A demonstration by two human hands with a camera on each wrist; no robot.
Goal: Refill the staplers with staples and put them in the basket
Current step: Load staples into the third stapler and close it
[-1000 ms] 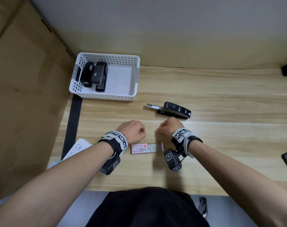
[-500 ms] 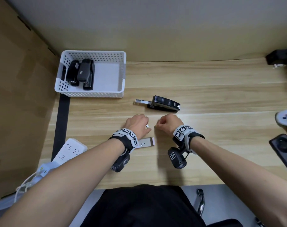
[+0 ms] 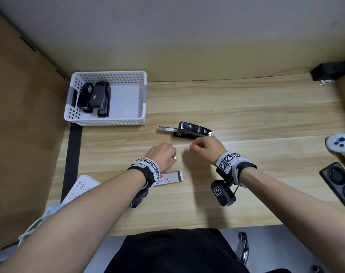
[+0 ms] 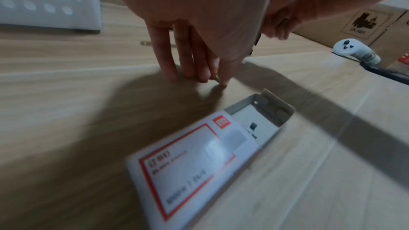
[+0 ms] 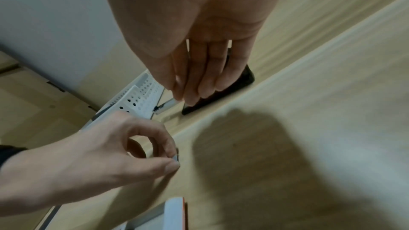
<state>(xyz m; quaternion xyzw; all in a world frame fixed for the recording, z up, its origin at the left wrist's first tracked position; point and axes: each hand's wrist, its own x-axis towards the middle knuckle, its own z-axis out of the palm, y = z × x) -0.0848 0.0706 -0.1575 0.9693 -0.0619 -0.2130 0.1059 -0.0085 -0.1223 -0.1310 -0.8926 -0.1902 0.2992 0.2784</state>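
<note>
Hands parted: left hand [image 3: 163, 155] pinches staple strip [image 5: 176, 157]; right hand [image 3: 206, 147] pinches another piece, near open stapler [image 3: 193, 130].

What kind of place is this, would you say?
Probably an office desk or workstation: a wood-grain desk holds a white perforated basket of staplers, an open stapler, a staple box and a power strip.

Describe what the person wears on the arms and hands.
Both forearms are bare, with no sleeves. Each wrist carries a black strap with a white band printed with black-and-white square markers; the left band looks the same. Under each wrist hangs a small black camera block, also with a square marker. The hands have no gloves.
</note>
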